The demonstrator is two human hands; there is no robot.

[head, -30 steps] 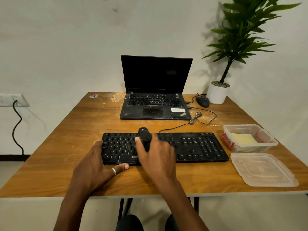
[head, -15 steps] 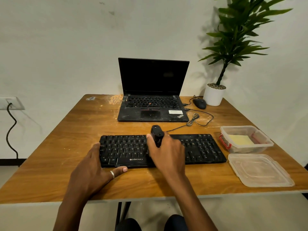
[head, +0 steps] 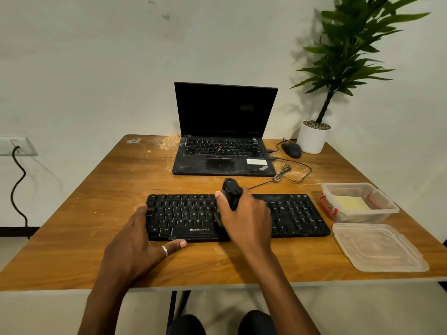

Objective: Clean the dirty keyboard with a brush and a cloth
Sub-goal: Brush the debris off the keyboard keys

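Black keyboard [head: 285, 213], dusty and speckled, lying across the near half of a wooden table [head: 79, 213], parallel to its front edge. Fisted around a black brush [head: 231, 191], right hand [head: 244, 221] over the middle of the keys, handle end poking up past the thumb, bristles pointed down onto the rows near the spacebar, probably so loose grit can be swept sideways. Spread flat, left hand [head: 137, 240] pinning the keyboard's near-left corner, fingers on the outer keys and ringed thumb along the front lip, evidently to stop it sliding. Just right of the keyboard, a clear box [head: 358, 201] with a yellow cloth [head: 350, 203] waiting inside, its lid [head: 377, 247] set off in front. Beyond, an open laptop [head: 225, 131], a mouse [head: 291, 149] and a potted plant [head: 314, 139].
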